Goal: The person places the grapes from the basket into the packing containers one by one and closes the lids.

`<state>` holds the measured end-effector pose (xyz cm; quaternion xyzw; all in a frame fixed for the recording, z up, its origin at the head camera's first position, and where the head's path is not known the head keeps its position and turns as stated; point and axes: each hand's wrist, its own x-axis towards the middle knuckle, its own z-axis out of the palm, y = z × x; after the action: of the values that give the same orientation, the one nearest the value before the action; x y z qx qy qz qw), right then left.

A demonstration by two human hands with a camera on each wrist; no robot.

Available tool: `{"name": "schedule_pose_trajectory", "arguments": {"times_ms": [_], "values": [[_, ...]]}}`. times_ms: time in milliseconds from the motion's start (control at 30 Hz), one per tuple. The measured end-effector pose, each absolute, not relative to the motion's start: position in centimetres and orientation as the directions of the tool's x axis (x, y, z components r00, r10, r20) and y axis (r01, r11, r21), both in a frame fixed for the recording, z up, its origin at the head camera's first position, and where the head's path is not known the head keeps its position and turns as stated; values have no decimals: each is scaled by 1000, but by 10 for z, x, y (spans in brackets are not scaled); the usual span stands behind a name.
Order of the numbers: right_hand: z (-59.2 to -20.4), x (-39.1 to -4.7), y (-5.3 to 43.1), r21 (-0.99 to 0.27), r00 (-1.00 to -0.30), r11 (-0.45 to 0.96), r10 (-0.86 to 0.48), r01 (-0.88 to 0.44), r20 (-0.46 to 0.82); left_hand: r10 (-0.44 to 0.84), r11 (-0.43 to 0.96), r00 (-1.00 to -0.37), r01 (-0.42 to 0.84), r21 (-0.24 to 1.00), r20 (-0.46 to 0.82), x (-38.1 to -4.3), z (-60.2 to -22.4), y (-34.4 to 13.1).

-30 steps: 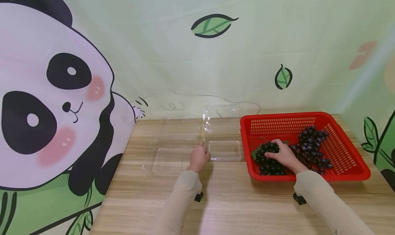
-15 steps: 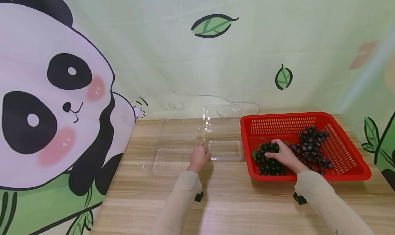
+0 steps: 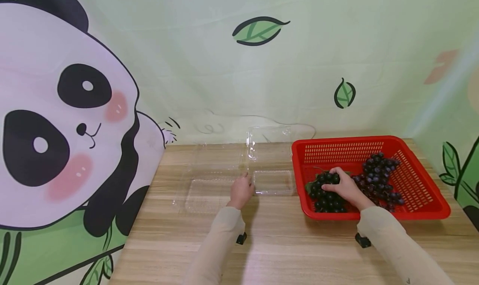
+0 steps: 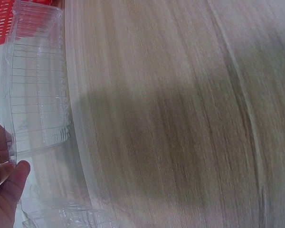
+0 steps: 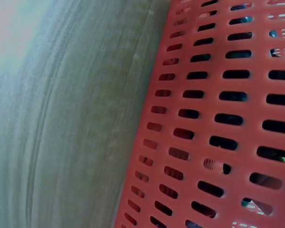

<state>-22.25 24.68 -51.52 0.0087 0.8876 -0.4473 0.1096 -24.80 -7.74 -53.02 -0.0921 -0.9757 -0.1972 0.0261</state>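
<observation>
In the head view my left hand is between two clear plastic clamshell boxes with their lids raised. The left wrist view has its thumb and fingers pinching the rim corner of the smaller clamshell box. The larger clamshell box lies to the left of that hand. My right hand reaches into the red basket, thumb and fingers spread round a bunch of dark grapes with green leaves. Its fingertips are partly hidden among the grapes. Only the slotted basket wall shows in the right wrist view.
A second bunch of purple grapes lies in the basket's right half. Everything stands on a wood-grain table. Behind it hangs a pale green cloth backdrop printed with a panda and leaves.
</observation>
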Motion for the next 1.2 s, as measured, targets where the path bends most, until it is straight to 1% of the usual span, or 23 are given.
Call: {"name": "schedule_pose_trajectory", "arguments": {"times_ms": [333, 667, 900, 1200], "values": [[-513, -222, 247, -831, -980, 542, -63, 123, -187, 167, 911, -983, 182, 371, 71, -248, -531, -77], [-513, -222, 248, -852, -983, 508, -54, 122, -174, 164, 905, -985, 172, 388, 52, -249, -531, -77], [-511, -220, 248, -861, -983, 491, -48, 130, -175, 176, 910, -981, 193, 366, 80, -250, -532, -78], [-508, -219, 248, -874, -986, 469, -34, 131, -166, 179, 907, -981, 194, 374, 73, -248, -531, -79]]}}
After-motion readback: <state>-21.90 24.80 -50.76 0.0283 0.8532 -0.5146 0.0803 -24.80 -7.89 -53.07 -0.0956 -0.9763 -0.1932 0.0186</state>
